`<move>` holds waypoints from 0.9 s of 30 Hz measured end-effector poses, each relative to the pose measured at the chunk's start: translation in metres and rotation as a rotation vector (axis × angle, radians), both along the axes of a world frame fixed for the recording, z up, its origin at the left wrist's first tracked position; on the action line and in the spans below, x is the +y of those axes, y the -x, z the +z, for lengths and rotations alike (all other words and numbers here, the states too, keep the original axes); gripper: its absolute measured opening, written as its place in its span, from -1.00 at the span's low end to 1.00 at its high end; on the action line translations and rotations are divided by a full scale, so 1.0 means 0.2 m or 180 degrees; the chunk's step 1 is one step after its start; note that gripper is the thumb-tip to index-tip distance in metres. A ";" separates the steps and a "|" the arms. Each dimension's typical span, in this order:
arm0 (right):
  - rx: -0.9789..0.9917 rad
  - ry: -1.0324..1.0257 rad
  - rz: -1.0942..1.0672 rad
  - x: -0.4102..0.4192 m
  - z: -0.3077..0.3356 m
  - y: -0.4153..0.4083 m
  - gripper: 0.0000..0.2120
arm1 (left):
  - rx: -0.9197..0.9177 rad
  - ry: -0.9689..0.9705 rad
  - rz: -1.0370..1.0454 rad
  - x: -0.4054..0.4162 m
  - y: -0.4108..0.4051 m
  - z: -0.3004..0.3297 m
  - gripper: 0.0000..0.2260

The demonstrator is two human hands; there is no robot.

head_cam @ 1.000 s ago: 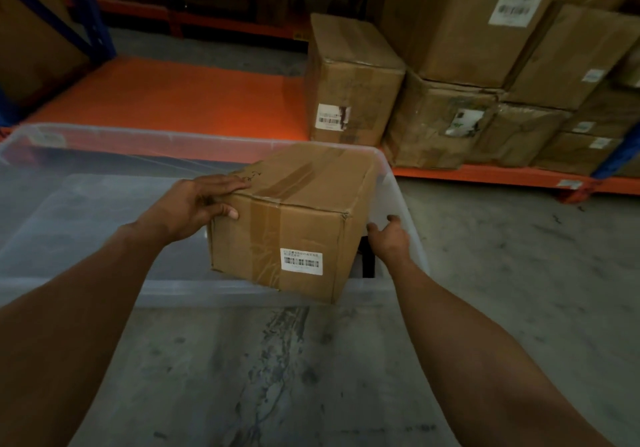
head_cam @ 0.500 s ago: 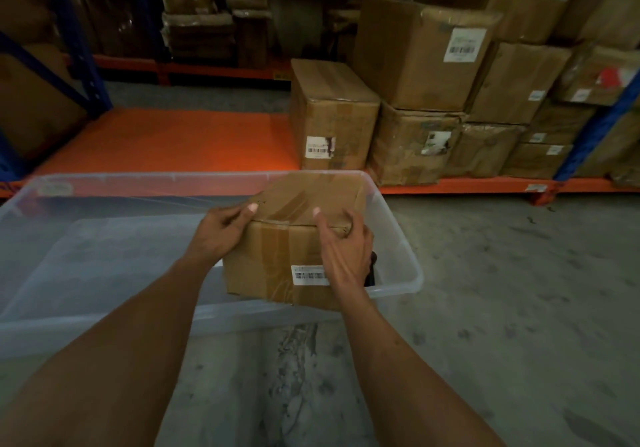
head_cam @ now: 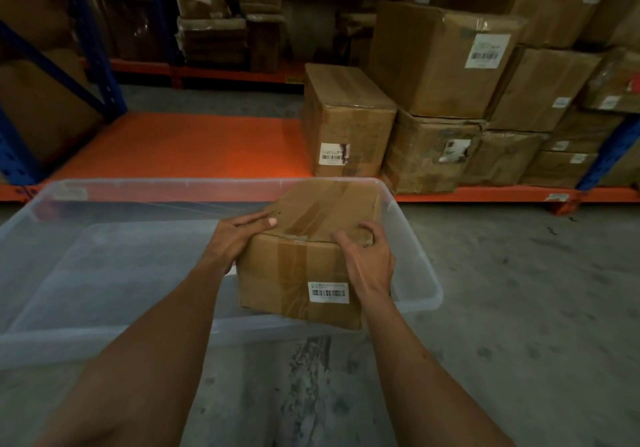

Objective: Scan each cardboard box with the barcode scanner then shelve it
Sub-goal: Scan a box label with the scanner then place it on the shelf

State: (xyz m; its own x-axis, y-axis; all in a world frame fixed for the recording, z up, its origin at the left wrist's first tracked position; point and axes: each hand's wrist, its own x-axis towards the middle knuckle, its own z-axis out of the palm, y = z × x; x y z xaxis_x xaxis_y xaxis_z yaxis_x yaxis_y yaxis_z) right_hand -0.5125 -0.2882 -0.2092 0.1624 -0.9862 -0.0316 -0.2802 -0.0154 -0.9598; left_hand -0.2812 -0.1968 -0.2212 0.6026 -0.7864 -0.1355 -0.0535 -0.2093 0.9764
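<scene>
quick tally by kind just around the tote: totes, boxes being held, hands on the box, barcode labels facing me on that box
clear plastic tote: 1
cardboard box, held at the tote's near right corner: 1
hands gripping it: 2, left hand and right hand
barcode label on its near face: 1
Total: 5

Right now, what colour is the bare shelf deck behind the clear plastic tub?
Orange shelf deck, head view.
</scene>
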 end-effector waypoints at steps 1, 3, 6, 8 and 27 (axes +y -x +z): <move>-0.0015 0.0013 0.0019 0.00 0.00 0.00 -0.58 | 0.0078 0.0068 0.0009 0.00 0.00 0.00 -0.46; -0.0099 0.0086 0.0020 -0.01 -0.01 -0.01 -0.63 | 0.0164 0.0115 0.0036 -0.01 0.00 0.00 -0.54; -0.0326 0.0215 -0.0058 -0.03 -0.02 -0.01 -0.75 | 0.0141 0.0208 0.0142 -0.04 0.03 0.00 -0.62; -0.0399 0.0195 -0.0104 -0.06 -0.02 0.02 -0.84 | 0.0106 0.0229 0.0145 -0.07 0.05 0.03 -0.54; -0.0257 0.0157 -0.0032 0.01 2.03 0.39 -0.85 | 0.0006 0.0060 0.0382 0.11 0.45 2.07 -0.58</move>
